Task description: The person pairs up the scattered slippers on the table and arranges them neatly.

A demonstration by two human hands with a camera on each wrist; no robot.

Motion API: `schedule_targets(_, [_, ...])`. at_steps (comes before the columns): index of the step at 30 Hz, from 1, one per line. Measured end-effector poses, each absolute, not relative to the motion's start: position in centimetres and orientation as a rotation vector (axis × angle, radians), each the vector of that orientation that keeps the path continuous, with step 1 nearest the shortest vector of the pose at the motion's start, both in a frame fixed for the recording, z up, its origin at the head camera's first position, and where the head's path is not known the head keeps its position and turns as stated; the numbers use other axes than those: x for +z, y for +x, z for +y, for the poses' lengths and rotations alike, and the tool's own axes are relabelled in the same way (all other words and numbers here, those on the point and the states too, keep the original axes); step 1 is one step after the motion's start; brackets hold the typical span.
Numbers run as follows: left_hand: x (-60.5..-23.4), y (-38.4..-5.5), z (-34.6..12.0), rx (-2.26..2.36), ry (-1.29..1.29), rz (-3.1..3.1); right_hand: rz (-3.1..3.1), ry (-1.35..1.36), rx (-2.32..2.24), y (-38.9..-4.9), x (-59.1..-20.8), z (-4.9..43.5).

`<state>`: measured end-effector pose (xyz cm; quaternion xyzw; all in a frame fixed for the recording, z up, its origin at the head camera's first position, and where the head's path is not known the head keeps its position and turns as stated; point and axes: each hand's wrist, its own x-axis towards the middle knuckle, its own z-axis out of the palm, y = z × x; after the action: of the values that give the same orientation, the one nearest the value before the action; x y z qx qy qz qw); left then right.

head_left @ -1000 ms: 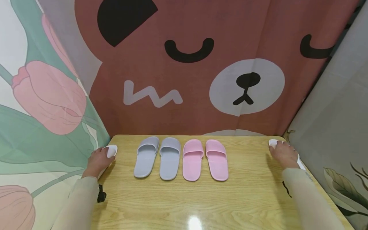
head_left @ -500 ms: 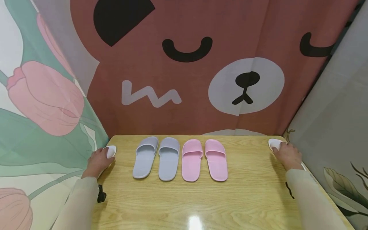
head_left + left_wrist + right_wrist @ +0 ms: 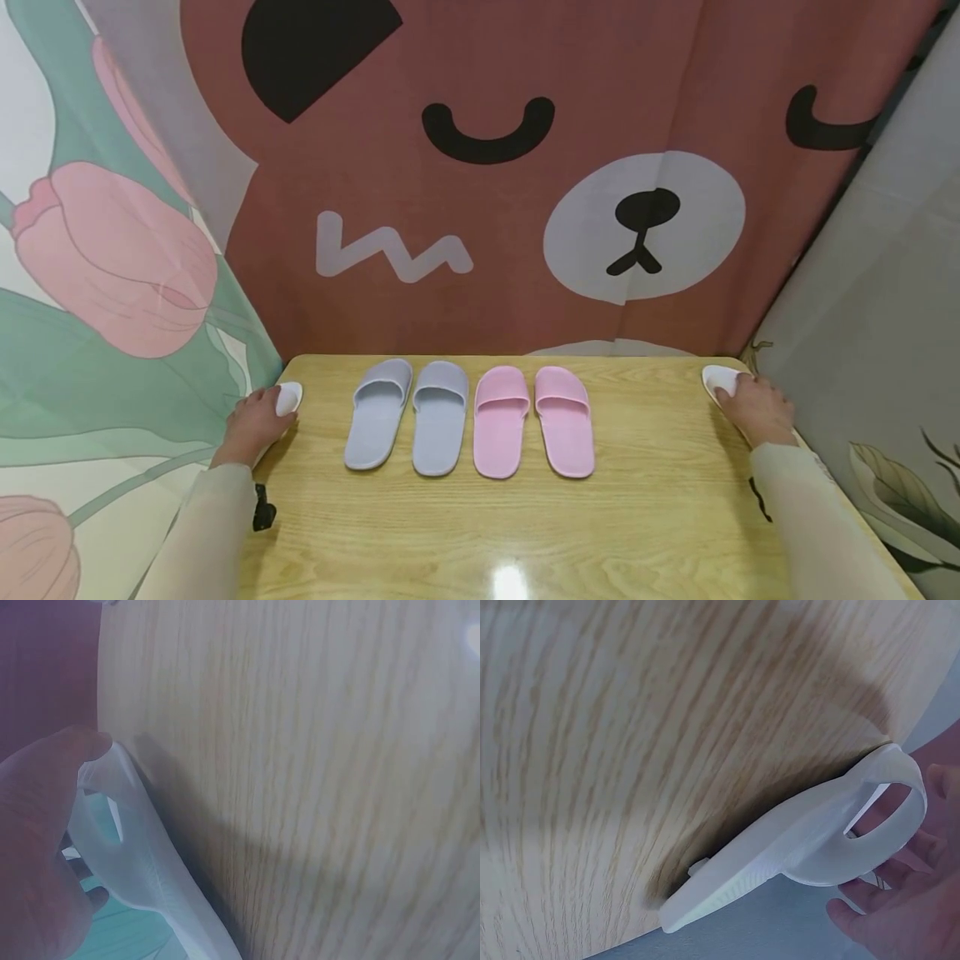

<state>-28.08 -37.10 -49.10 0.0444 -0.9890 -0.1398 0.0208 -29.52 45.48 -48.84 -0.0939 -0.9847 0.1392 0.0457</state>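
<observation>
At the table's left edge my left hand (image 3: 258,423) grips a white slipper (image 3: 288,398). In the left wrist view the thumb presses on the toe end of this slipper (image 3: 127,817), with fingertips curled on its outer side. By the right edge another white slipper (image 3: 720,379) shows beside my right hand (image 3: 757,408). The right wrist view has this slipper (image 3: 780,840) along the table edge, its strap facing the hand. Loosely spread right fingers (image 3: 885,896) lie beside and partly behind the strap, not wrapped round it.
A grey pair of slippers (image 3: 440,421) and a pink pair (image 3: 498,425) stand in a row on the wooden table (image 3: 525,525), toes toward the back. A brown bear curtain (image 3: 487,225) hangs behind. Floral cloths (image 3: 120,267) close off the left and right sides.
My right hand has shifted outward to the right, off the white slipper, showing more of its toe. The left hand keeps its hold. The view has shifted slightly.
</observation>
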Motion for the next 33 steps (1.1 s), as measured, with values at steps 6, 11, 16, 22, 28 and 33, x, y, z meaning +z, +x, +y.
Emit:
schedule_targets(6, [-49.0, -28.2, -37.1, -0.457, 0.151, -3.074, -3.013, -0.309, 0.42, -29.8, -48.8, 45.9])
schedule_targets(11, [-48.5, -28.0, -37.1, -0.481, 0.16, -3.083, -3.019, -0.309, 0.42, -29.8, -48.8, 46.0])
schedule_targets(16, [-48.6, -28.0, -37.2, -0.501, 0.16, -3.088, -3.024, -0.318, 0.433, -29.7, -48.9, 46.3])
schedule_targets(22, [-49.1, -28.1, -37.4, -0.506, 0.168, -3.097, -3.021, -0.309, 0.447, -29.6, -49.5, 46.5])
schedule_targets(28, [-49.0, -27.8, -37.2, -0.514, 0.192, -3.089, -3.039, -0.304, 0.484, -29.7, -49.7, 46.8])
schedule_targets(33, [-49.0, -27.8, -37.2, -0.512, 0.211, -3.096, -3.073, -0.278, 0.522, -29.9, -49.7, 47.2])
